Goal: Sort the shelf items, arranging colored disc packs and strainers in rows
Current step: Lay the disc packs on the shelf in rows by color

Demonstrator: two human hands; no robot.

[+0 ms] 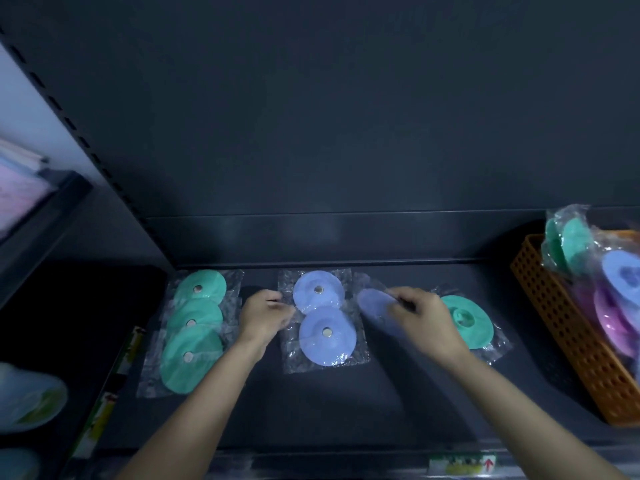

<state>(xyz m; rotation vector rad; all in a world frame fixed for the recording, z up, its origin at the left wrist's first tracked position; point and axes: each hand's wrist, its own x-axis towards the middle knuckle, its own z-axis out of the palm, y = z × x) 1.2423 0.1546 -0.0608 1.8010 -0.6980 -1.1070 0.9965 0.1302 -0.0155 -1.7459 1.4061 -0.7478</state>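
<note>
Right hand [427,318] pinches a blue disc pack [375,306] just above the shelf [346,403]; left hand [265,315] curls at the blue row.

The right fingertips [398,303] are closed on the wrapper of the motion-blurred pack, which hangs tilted just to their left. The left fingers [285,315] are curled at the plastic edge of the two blue packs [325,332]; blur hides whether they grip it. Those two lie flat between the hands, one behind the other, overlapping. Left of the left hand, three green packs [192,351] overlap in a column running front to back. Just right of the right hand's knuckles lies a single green pack [472,320], partly hidden by the wrist. Well beyond it to the right stands an orange basket [561,327] heaped with bagged discs [588,265] in green, blue and purple.
</note>
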